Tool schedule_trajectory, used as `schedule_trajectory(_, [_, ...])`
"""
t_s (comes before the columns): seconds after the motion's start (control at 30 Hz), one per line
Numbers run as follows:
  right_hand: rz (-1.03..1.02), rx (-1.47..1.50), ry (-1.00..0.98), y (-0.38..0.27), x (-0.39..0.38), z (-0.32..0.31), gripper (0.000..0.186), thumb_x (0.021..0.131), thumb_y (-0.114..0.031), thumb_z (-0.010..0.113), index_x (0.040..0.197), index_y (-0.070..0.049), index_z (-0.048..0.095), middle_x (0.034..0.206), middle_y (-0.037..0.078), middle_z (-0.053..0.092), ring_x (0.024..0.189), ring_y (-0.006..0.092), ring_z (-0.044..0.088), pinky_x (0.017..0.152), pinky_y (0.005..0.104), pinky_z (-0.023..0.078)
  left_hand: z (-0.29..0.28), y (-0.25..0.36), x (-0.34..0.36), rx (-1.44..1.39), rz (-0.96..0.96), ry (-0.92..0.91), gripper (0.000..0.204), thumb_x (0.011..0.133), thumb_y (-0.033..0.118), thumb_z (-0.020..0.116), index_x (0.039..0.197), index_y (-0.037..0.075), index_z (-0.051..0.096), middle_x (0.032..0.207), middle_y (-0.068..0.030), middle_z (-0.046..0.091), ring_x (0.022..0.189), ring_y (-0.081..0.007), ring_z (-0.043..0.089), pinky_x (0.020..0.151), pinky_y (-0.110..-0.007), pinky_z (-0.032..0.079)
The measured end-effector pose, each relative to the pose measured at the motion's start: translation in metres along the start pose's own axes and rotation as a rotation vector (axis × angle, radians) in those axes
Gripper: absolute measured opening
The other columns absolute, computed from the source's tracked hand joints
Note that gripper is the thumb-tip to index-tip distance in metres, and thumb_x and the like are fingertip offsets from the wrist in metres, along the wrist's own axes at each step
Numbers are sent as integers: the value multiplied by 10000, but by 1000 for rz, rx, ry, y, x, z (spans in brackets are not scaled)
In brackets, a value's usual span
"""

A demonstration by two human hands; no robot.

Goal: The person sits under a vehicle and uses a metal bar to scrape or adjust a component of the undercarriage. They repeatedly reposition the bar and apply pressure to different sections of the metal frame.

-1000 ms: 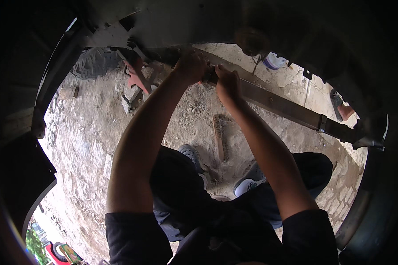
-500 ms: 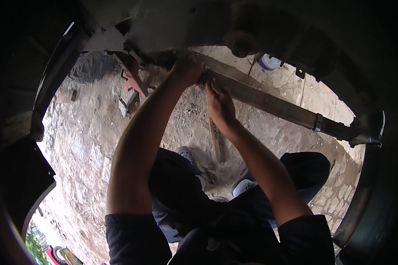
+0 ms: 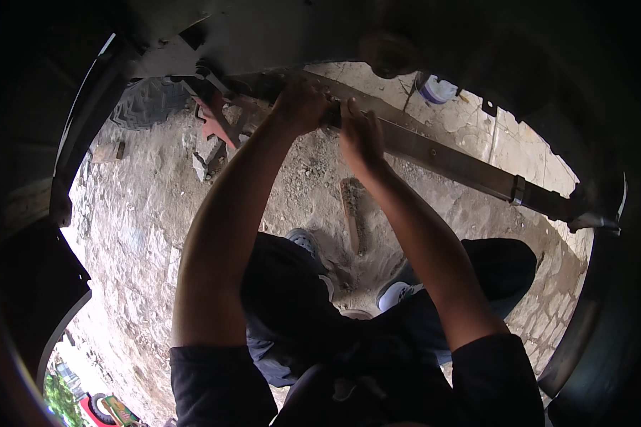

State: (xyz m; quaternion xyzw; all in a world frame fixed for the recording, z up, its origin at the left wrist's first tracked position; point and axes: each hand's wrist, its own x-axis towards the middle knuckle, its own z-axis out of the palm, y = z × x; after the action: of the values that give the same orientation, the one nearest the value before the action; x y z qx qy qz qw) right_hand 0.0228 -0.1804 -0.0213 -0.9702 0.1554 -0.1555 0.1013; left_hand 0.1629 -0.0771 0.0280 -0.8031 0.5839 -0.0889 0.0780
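Note:
A long metal bar with a clamp round it, like a leaf spring (image 3: 449, 162), slants from the upper middle down to the right. My left hand (image 3: 303, 107) is closed at the bar's upper left end. Shadow and the fingers hide what it grips. My right hand (image 3: 363, 135) is beside it, its fingers together and bent against the same end of the bar. Whatever may be between these fingers is too dark to make out. On the ground below lies a brush with a wooden back and dark bristles (image 3: 352, 217).
Dark vehicle bodywork (image 3: 278, 35) arches overhead and down both sides. A red stand (image 3: 217, 128) is left of my hands, near a tyre (image 3: 149, 103), a broken block (image 3: 203, 164) and a wood piece (image 3: 108, 152). A bucket (image 3: 438, 89) stands beyond the bar.
My right hand has shifted slightly right and up, its index finger less stretched out. More of the brush shows. My left hand stays at the bar's end.

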Motion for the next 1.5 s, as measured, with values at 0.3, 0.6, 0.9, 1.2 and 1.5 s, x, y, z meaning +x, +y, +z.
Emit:
schedule_trajectory(0.3, [-105, 94, 62, 4, -8, 1, 508, 874, 58, 563, 1379, 77, 509, 1436, 275, 552, 1072, 403, 660, 1024, 470, 503, 5, 3, 1, 94, -32, -63, 221, 837, 235, 693, 1014, 131, 775, 1148, -134, 711, 1160, -295, 648, 1130, -543, 372])
schedule_trajectory(0.6, [-183, -47, 125, 12, -34, 15, 532, 880, 4, 586, 1409, 24, 538, 1440, 201, 576, 1042, 393, 665, 981, 456, 524, 11, -3, 10, 111, 12, 10, 237, 859, 279, 724, 1047, 145, 776, 1094, -93, 736, 1112, -286, 667, 1081, -517, 407])
schedule_trajectory(0.9, [-170, 99, 151, 17, -44, -1, 384, 890, 30, 555, 1269, 49, 609, 1296, 250, 639, 995, 382, 691, 926, 460, 529, 14, 3, 5, 106, -15, 59, 516, 656, 421, 897, 1082, 154, 778, 1163, -53, 729, 1227, -251, 625, 1124, -499, 385])
schedule_trajectory(1.2, [-198, -16, 53, 22, -44, -2, 474, 914, 8, 560, 1384, 56, 530, 1446, 263, 544, 1147, 430, 647, 1011, 455, 527, -2, 4, -3, 88, -21, -52, 514, 711, 424, 865, 1140, 166, 752, 1189, -32, 723, 1278, -253, 582, 1143, -524, 358])
schedule_trajectory(1.5, [-188, -65, 114, 39, -46, 15, 556, 875, 58, 561, 1425, 68, 481, 1489, 257, 509, 1160, 420, 625, 1025, 497, 510, -5, 9, 6, 72, -86, -103, 514, 682, 454, 871, 1116, 197, 774, 1227, -58, 706, 1298, -267, 568, 1189, -519, 299])
